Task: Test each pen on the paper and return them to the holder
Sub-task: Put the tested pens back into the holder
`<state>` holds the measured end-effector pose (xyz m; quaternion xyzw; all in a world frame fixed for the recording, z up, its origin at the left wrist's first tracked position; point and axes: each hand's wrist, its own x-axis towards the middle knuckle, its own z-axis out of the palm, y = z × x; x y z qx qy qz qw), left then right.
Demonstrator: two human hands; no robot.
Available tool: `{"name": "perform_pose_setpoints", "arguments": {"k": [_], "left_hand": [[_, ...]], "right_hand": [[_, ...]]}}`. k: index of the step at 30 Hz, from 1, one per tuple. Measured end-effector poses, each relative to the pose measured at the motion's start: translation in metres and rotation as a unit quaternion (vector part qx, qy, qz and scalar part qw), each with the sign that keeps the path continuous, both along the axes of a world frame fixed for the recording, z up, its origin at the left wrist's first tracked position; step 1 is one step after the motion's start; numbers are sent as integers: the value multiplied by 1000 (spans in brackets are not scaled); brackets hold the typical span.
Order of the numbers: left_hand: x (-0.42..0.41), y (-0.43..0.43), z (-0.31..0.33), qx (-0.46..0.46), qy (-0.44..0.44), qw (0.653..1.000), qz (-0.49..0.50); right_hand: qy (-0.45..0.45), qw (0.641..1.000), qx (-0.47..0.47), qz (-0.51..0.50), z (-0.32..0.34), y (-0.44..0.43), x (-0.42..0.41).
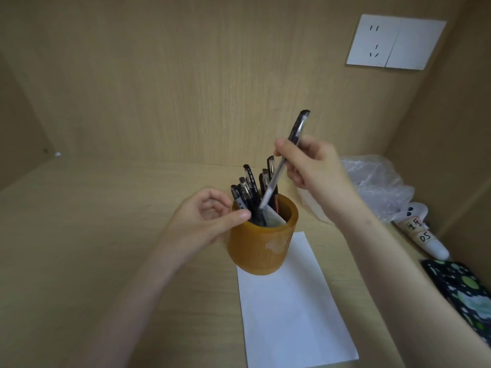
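An amber round pen holder (261, 248) stands on the far end of a white sheet of paper (292, 314) on the wooden desk. Several black pens (248, 191) stick up out of it. My right hand (313, 171) pinches a clear pen with a black cap (291, 152), held slanted with its lower end just inside the holder's mouth. My left hand (207, 219) rests against the holder's left rim, thumb on the edge, fingers loosely curled and holding nothing.
A crumpled clear plastic bag (377, 181) lies at the right, with a white labelled tube (422, 235) and a dark patterned case (462, 290) nearer the right edge. A wall socket (396, 42) sits on the back panel. Wooden walls enclose the desk.
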<state>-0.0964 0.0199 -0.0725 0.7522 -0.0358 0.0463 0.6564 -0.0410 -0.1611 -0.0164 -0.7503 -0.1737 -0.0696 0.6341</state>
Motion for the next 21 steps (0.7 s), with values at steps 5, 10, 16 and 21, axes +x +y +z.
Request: {"name": "perform_pose_setpoints", "arguments": {"k": [5, 10, 16, 21], "left_hand": [[8, 0, -27, 96, -1, 995, 32], [15, -12, -46, 103, -10, 995, -5], [18, -22, -52, 74, 3, 996, -49], [19, -17, -48, 36, 15, 998, -56]], "right_hand": [[-41, 987, -153, -3, -18, 2, -2], [-3, 979, -206, 12, -26, 0, -4], [7, 989, -148, -12, -40, -24, -3], [77, 963, -227, 122, -67, -31, -13]]}}
